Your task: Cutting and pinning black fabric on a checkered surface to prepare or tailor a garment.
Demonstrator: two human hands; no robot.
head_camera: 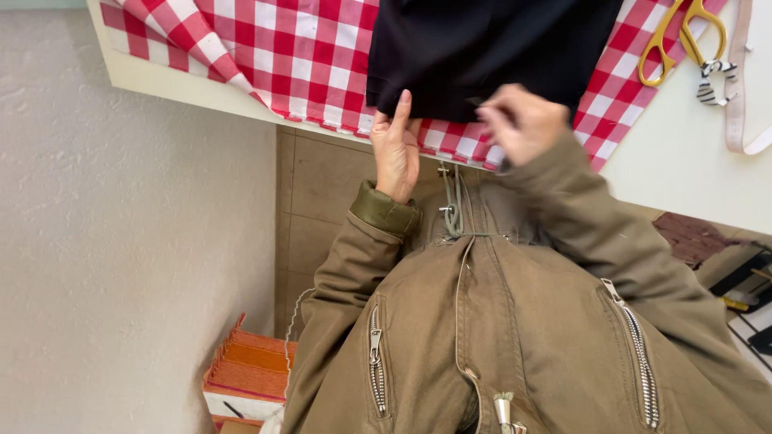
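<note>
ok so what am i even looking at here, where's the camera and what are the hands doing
The one picture comes from a camera worn on a person's head, looking straight down, so you see their own olive-brown jacket and both bare hands. There is no machine.

In front of them is a white table with a red-and-white checked cloth over its edge, and a piece of black fabric lying on that.

The left hand pinches the black fabric's near edge, one finger pointing up. The right hand is blurred; it grips the same edge.

Yellow-handled scissors and a pale strap lie further along the table.
</note>
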